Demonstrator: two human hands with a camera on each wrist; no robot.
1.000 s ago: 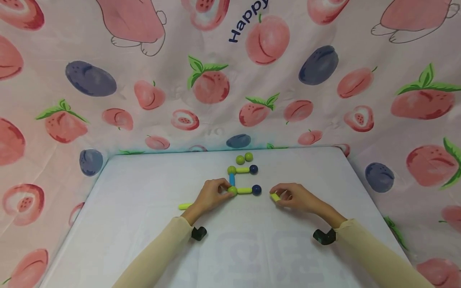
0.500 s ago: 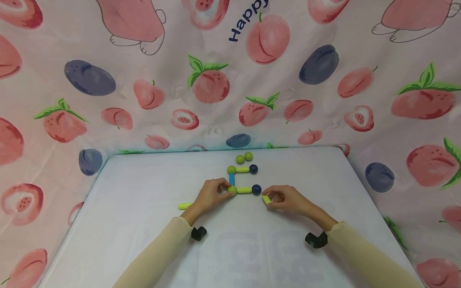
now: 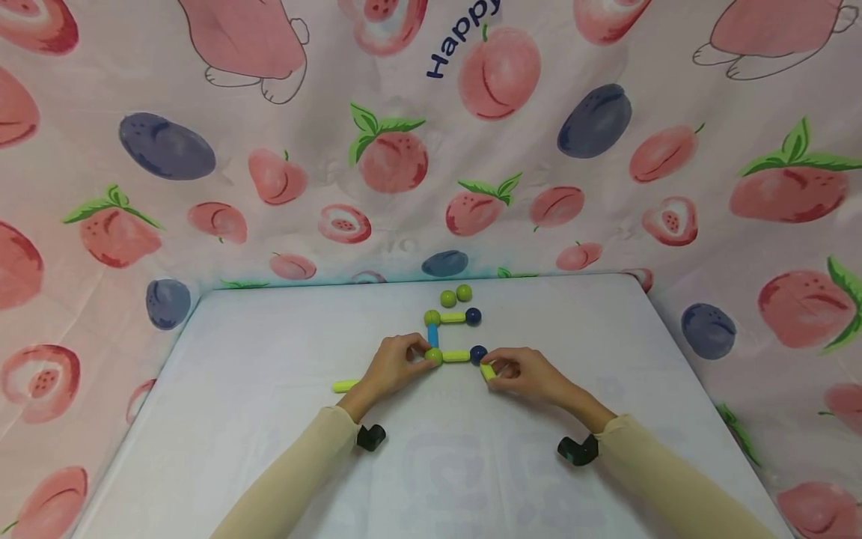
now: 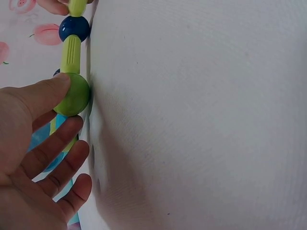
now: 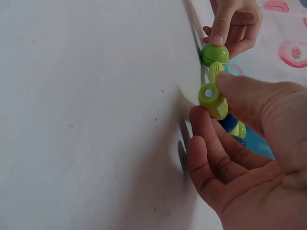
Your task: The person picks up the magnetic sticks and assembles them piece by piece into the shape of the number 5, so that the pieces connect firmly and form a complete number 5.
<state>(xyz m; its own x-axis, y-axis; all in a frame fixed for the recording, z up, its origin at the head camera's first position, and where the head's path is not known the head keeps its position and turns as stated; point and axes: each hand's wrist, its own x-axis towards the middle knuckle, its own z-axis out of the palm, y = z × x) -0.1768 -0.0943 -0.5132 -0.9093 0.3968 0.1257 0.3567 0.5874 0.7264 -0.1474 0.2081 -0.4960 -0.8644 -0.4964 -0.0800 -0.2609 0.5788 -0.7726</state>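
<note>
My left hand [image 3: 396, 362] pinches a green ball [image 3: 434, 357] at the near corner of a magnetic ball-and-rod shape. From that ball a yellow-green rod [image 3: 456, 356] runs right to a dark blue ball [image 3: 478, 354]. A blue rod [image 3: 433, 335] links it to a farther green ball [image 3: 432, 318], which bears another yellow-green rod [image 3: 453, 318] ending in a second dark blue ball [image 3: 474, 317]. Between thumb and fingers my right hand [image 3: 532, 373] holds a loose yellow-green rod [image 5: 218, 106], a metal disc in its end. Its other end meets the nearer dark blue ball [image 4: 74, 29].
Two loose green balls [image 3: 456, 296] lie behind the shape. Another yellow-green rod [image 3: 345, 386] lies left of my left wrist, partly hidden by it. Fruit-printed cloth [image 3: 303, 150] hangs behind the white table [image 3: 269, 449].
My right hand has moved left with its yellow-green rod, from a gap away up to the nearer dark blue ball. The left hand has stayed on the green ball.
</note>
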